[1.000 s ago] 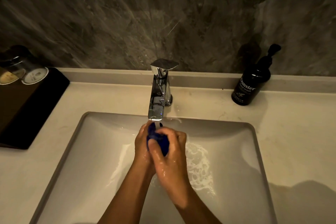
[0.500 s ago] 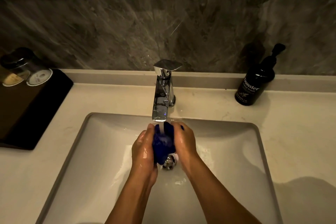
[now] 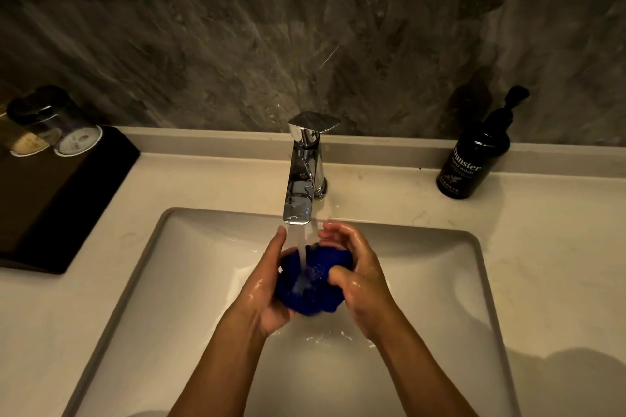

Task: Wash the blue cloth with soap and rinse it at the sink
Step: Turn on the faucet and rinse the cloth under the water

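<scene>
Deep blue cloth (image 3: 313, 281), soaked and bunched into a rough ball, nubbly knit-like surface, darkest in the folds; no clear long axis, though the wad runs slightly wider left to right than top to bottom, its lower lobe sagging toward the basin floor. It sits over the middle of the white rectangular ceramic sink (image 3: 189, 281), directly under the spout, held clear of the bottom. Left hand (image 3: 267, 291) cups it from below and the side, fingers straight and pointing toward the faucet, palm against the cloth. Right hand (image 3: 359, 284) curls around the opposite side, thumb pressed into the front of the wad, fingers arched above it. Both hands closed on the cloth, wet and glossy. A thin clear stream of water (image 3: 302, 254) falls onto the cloth's top centre and runs down its face. Polished chrome faucet (image 3: 301, 186), squared body, flat lever on top, mirror-bright. Pale, smooth stone tabletop (image 3: 542, 247) around the sink; veined grey marble backsplash (image 3: 237, 54) behind. Black pump bottle of hand wash (image 3: 471, 159), white lettering, stands at the right rear, well apart from the hands. On the left, a flat black tray (image 3: 61, 213) carries upturned clear glasses (image 3: 64, 129).
</scene>
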